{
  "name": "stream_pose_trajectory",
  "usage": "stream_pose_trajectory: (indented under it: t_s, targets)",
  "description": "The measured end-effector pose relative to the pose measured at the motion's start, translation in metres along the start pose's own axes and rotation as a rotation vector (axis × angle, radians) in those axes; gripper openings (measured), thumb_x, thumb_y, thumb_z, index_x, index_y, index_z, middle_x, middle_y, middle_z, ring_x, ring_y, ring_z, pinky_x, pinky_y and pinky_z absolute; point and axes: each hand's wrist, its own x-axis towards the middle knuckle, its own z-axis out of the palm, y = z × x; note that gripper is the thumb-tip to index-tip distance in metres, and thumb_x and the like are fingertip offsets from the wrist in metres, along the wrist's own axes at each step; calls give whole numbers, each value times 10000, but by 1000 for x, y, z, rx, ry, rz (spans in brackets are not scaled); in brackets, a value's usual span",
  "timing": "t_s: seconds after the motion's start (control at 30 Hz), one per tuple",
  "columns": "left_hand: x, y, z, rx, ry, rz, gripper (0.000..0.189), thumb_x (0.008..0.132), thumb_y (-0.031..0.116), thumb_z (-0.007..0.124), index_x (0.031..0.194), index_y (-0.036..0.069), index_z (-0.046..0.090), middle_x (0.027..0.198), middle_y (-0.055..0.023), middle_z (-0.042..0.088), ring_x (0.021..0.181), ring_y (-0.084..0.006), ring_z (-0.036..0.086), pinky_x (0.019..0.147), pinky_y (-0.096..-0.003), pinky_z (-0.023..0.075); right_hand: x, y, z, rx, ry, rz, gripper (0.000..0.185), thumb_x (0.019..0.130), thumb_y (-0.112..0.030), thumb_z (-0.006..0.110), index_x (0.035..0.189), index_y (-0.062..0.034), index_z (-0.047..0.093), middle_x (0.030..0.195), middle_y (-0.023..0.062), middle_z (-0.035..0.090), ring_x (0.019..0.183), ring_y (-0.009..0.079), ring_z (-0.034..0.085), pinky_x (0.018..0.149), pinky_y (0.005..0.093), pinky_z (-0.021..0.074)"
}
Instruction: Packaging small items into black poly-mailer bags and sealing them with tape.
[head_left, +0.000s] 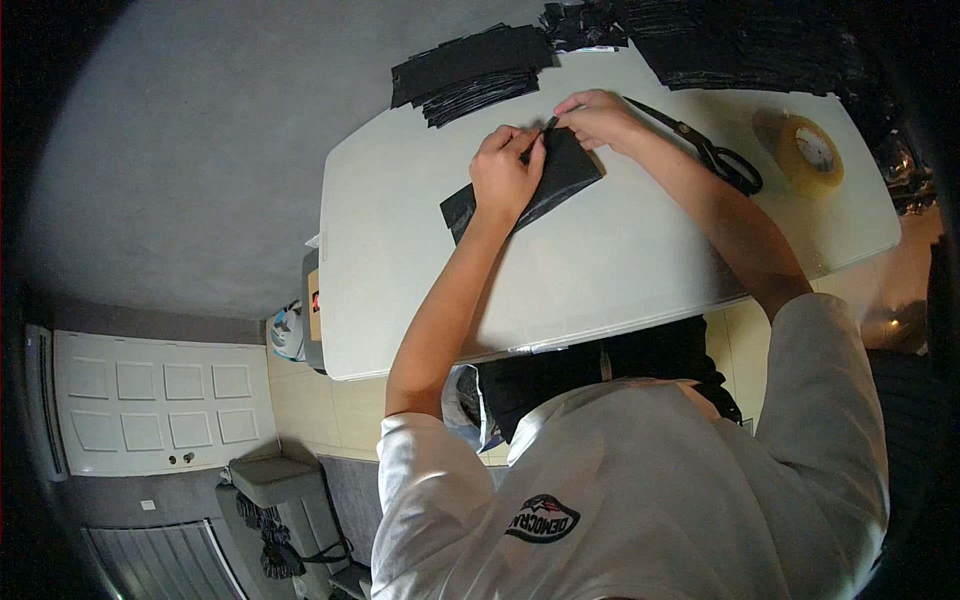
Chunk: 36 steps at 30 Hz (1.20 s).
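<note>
A flat, slightly shiny black rectangular piece (568, 161), perhaps plastic, lies slanted on the white table (600, 262). My left hand (510, 169) rests across it, thumb and fingers gripping its far edge. Opposite, my right hand (600, 120) pinches a small dark strip or fold at that same edge; the fingers hide its exact shape. Just right of my right hand lies a pair of black-handled scissors (697, 142), partly behind my right forearm, blades pointing to the far left.
Black flat pieces form a stack (480, 71) at the far edge, with a larger pile (735, 49) at the far right. A roll of yellowish clear tape (812, 157) lies on the right. Beyond the table's left side are a white panelled door (161, 405) and a grey sofa (289, 517).
</note>
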Motion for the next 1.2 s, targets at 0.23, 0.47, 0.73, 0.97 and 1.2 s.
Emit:
stream_pose_trajectory:
  t_s: [0.23,0.47,0.73,0.97,1.2]
  targets:
    - [2,2,1,-4,81,166,106,863,139,774,925,67,821,833,-80,717,668,-251,690,634,-349,551,13,2,-8,170,-81,143,288,949,-227,686,1216,-121,693,834,-8,595,673,97,553,718,289,547]
    - [11,0,-17,-345,-218,19,104,872,74,727,901,35,818,844,-116,755,675,-198,705,629,-304,547,25,28,-16,2,-112,60,550,822,-333,833,1303,-128,664,926,52,600,795,191,592,751,380,555]
    - [-10,-59,-106,-604,142,-184,233,995,171,635,985,13,806,927,-118,775,812,-177,707,673,-294,527,8,-59,3,-371,-40,-597,413,933,-145,750,1331,-173,644,865,65,726,651,95,561,576,290,467]
    - [-29,-102,-113,-583,53,-317,465,1010,377,646,1357,67,666,1212,-95,740,1132,-197,661,945,-346,501,-57,-226,47,-759,-150,-809,347,929,-85,722,1255,12,650,783,81,720,686,113,587,645,304,490]
    - [-45,-133,-104,-667,66,-463,641,1048,549,496,1383,20,634,1205,-90,727,1163,-191,608,976,-353,434,-68,-273,62,-1057,-290,-795,419,898,-10,680,1315,-13,634,643,83,659,527,130,497,534,314,442]
